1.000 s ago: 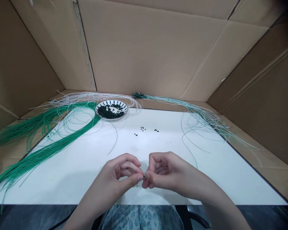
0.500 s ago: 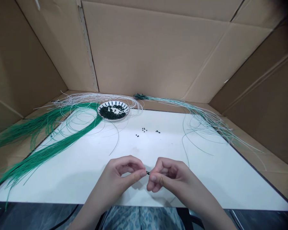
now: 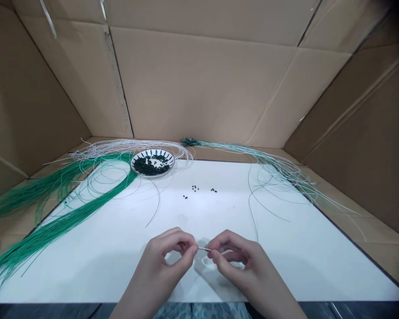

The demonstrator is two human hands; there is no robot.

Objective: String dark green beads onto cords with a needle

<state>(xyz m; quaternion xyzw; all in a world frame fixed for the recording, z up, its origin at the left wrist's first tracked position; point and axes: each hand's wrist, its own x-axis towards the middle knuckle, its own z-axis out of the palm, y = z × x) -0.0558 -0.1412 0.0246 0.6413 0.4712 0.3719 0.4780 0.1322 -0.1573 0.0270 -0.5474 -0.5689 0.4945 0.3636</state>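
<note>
My left hand (image 3: 169, 257) is in a pinch at the front of the white table, thumb and forefinger closed on one end of a short stretch of thin pale wire (image 3: 204, 249). Facing it, my right hand (image 3: 237, 257) pinches the wire's other end with thumb and fingertips. Whether a bead sits under the fingertips is hidden. Small dark beads lie in loose groups beyond my hands: one group (image 3: 195, 188) in the middle, another (image 3: 213, 190) to the right and a pair (image 3: 185, 196) to the left.
A patterned plate (image 3: 171, 163) of dark beads stands at the back left. Green strands (image 3: 86, 206) and coiled white strands (image 3: 126, 144) lie left. Finished-looking green and white strands (image 3: 239, 149) with dark ends stretch along the back right. Cardboard walls (image 3: 202, 84) surround the white table (image 3: 103, 248).
My hands have drawn slightly apart. The dark bead seen between my fingertips no longer shows, and pale wire spans the gap instead. The view has tilted upward a little.
</note>
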